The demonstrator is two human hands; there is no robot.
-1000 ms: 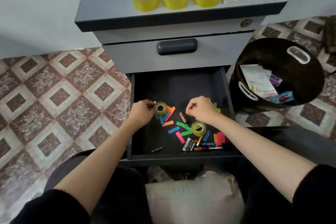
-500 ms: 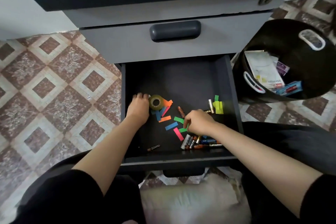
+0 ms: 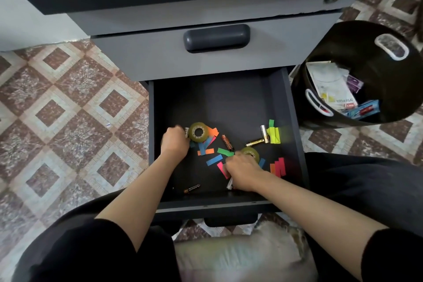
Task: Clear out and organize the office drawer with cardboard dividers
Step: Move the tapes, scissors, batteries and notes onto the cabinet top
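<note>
Drawer [image 3: 295,121] pulled out below shut upper drawer [image 3: 148,57]. No cardboard dividers in view, so judged early, in the clear-out phase. L hand [image 3: 175,142] at left side of drawer, fingers curled knuckles-up, tips against tape roll [image 3: 198,131]. Small pale item at the tips; can't tell if held. R hand [image 3: 242,170] near the front, fingers curled down over batts [image 3: 229,184], one metal end poking out under the palm. Looks like a grip on several. Risks: batts are smooth hard cylinders, so a bunched handful could slip and roll to the drawer's back or onto floor [image 3: 68,98]. Lone batt [image 3: 192,188] by the front wall is easy to miss. Flags [image 3: 214,160] are thin flat paper strips, bright colours, flush on the matte dark base. Prob. hard to pinch, and may scatter if swept. 2nd roll [image 3: 250,153] just beside R hand, glossy olive ring, could get knocked. Bin [image 3: 389,41] to the right, black wall, holds wrappers.
</note>
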